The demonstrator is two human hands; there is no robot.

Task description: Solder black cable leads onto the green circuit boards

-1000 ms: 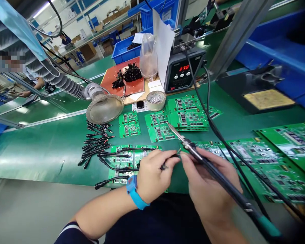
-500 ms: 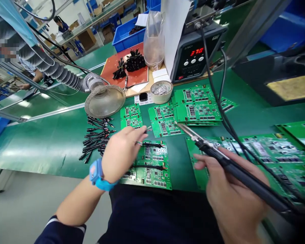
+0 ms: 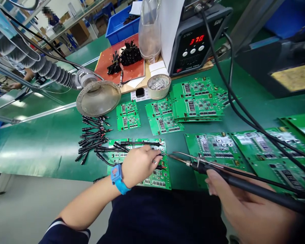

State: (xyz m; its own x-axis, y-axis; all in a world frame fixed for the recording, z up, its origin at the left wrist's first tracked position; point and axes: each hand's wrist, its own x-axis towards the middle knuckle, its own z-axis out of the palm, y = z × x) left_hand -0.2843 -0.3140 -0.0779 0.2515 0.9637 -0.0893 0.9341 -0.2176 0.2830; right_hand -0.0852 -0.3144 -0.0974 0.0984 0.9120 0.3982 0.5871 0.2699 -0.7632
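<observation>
My left hand (image 3: 141, 164), a blue band (image 3: 120, 179) on its wrist, is closed in a pinch over the near circuit board (image 3: 165, 181). A short black cable (image 3: 120, 146) runs into its fingers, its wire end close to the board's right edge. Another black cable (image 3: 142, 143) lies across the board just above. In my right hand (image 3: 251, 206) is a soldering iron (image 3: 218, 173), its tip pointing left and almost at that wire end; whether they touch I cannot tell. A thin metal tube runs along the iron. My left fingers partly hide the board.
Loose black cables (image 3: 91, 139) lie left of the boards. Behind stand a fume hood (image 3: 99, 100), a round tin (image 3: 159, 86) and the soldering station (image 3: 198, 51) showing 370. Stacked circuit boards (image 3: 198, 105) and more boards (image 3: 213, 149) lie to the right. Black cords (image 3: 234, 105) hang across.
My left hand has come down and right onto the near board with the cable. The soldering iron's tip has dropped and moved left to meet it. The view has shifted slightly.
</observation>
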